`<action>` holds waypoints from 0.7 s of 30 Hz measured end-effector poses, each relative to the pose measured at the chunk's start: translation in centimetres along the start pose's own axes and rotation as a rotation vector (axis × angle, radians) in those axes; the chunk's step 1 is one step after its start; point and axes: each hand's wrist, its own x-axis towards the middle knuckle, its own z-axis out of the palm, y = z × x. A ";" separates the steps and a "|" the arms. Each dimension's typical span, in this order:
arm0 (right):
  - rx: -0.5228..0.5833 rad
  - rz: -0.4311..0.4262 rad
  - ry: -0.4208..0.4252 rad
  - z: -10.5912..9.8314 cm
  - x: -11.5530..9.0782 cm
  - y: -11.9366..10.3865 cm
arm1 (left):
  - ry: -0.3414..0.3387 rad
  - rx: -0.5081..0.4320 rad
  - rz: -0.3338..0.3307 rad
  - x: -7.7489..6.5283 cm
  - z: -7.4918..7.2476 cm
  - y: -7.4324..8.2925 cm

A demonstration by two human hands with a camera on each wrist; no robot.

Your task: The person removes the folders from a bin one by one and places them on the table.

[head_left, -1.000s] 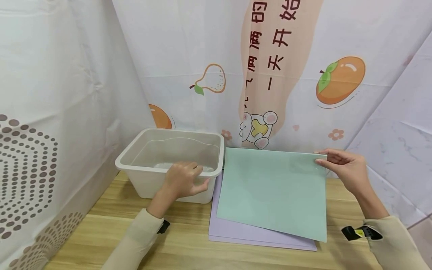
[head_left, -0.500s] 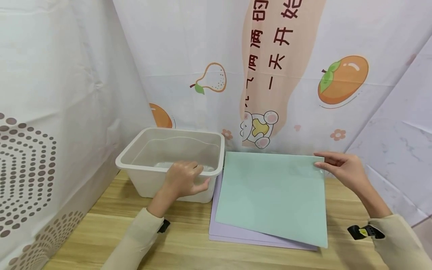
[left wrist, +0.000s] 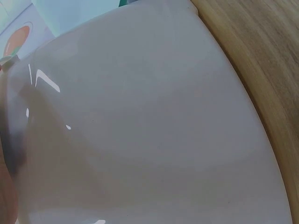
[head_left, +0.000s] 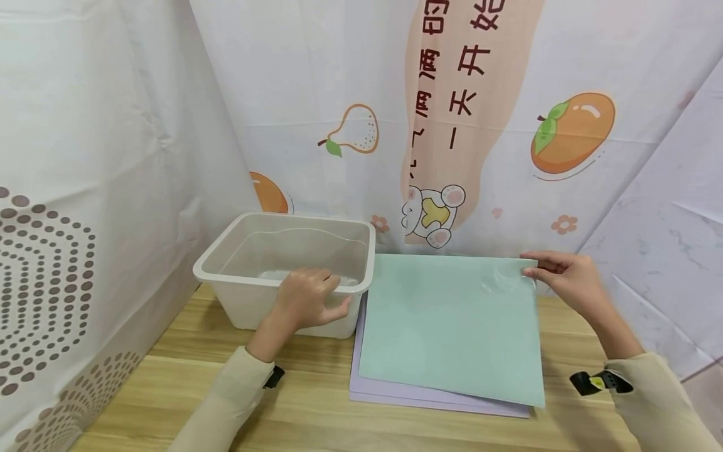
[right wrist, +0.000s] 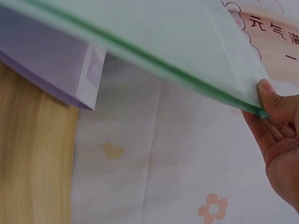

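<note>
In the head view my left hand (head_left: 305, 298) holds the front rim of a pale grey plastic bin (head_left: 226, 276), fingers over the rim and thumb outside. The bin's smooth side wall (left wrist: 149, 107) fills most of the left wrist view. My right hand (head_left: 573, 282) pinches the far right corner of a mint green file folder (head_left: 446, 320) between thumb and fingers. That folder slopes, its right side raised above a purple folder (head_left: 418, 395) lying on the table. Most of the purple folder is hidden beneath it. In the right wrist view a dark green edge (right wrist: 154, 58) runs along the green folder.
The wooden table (head_left: 316, 408) carries everything. White printed curtains (head_left: 316, 81) stand close behind and on both sides. The bin sits against the left part of the back curtain, right beside the folders.
My right hand has shifted slightly left with the green folder, whose left edge now meets the bin's side in the head view. My left hand and the bin stay put.
</note>
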 end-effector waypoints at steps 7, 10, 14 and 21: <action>0.108 -0.056 0.127 1.3 0.8 0.5 | 0.008 0.006 0.002 0.0 0.2 0.0; 0.131 -0.047 0.160 1.6 0.9 0.8 | 0.009 0.011 0.005 0.1 0.2 0.0; 0.137 -0.026 0.195 2.0 1.0 1.1 | 0.014 0.019 0.012 0.2 0.2 -0.1; 0.168 -0.020 0.227 2.3 1.4 1.3 | 0.032 0.026 0.018 0.1 0.5 -0.1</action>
